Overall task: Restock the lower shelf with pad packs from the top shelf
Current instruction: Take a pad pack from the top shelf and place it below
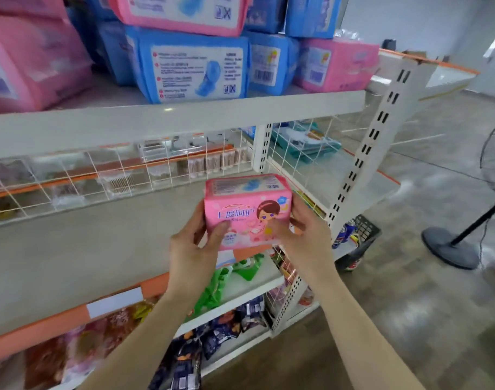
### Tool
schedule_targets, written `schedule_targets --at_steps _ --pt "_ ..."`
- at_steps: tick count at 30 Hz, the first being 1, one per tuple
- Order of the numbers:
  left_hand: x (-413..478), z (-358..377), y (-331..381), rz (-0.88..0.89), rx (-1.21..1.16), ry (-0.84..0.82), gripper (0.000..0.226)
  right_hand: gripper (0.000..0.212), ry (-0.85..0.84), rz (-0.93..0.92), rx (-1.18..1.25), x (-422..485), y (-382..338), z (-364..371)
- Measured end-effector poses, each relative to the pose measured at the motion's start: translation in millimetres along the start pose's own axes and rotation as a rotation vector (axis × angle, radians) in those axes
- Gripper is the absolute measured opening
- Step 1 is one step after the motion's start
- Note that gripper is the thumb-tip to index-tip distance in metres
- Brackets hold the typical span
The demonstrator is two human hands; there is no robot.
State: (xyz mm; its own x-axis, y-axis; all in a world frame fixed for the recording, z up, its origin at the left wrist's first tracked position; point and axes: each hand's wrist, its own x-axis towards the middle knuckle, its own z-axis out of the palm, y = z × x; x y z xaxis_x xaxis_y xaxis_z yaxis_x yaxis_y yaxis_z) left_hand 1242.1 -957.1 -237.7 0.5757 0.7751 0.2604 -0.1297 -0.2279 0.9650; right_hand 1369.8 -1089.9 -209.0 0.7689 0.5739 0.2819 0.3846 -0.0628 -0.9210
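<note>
Holding one pink pad pack (247,211) between left hand (190,249) and right hand (305,237), both grips curled round it. Lower shelf (86,249) behind.

Bright, even indoor light, soft, with faint shadows. A small white glare spot sits on the front edge of the top shelf (167,109), and the floor (409,198) shows a pale sheen. The wide lens bows the shelf lines. The pink pack (247,212) is sharpest; the snack bags (80,347) at lower left are smeared with blur.
</note>
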Motion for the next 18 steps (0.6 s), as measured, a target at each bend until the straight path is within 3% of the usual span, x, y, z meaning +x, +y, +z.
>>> schedule_targets --at_steps 10,18 --pt "100 -3 -50 0.060 0.171 -0.122 0.065 0.052 0.068 0.102 0.006 92 56 30" --pt "117 16 -90 0.016 0.270 -0.091 0.048 0.051 0.067 0.118 0.021 118 90 43"
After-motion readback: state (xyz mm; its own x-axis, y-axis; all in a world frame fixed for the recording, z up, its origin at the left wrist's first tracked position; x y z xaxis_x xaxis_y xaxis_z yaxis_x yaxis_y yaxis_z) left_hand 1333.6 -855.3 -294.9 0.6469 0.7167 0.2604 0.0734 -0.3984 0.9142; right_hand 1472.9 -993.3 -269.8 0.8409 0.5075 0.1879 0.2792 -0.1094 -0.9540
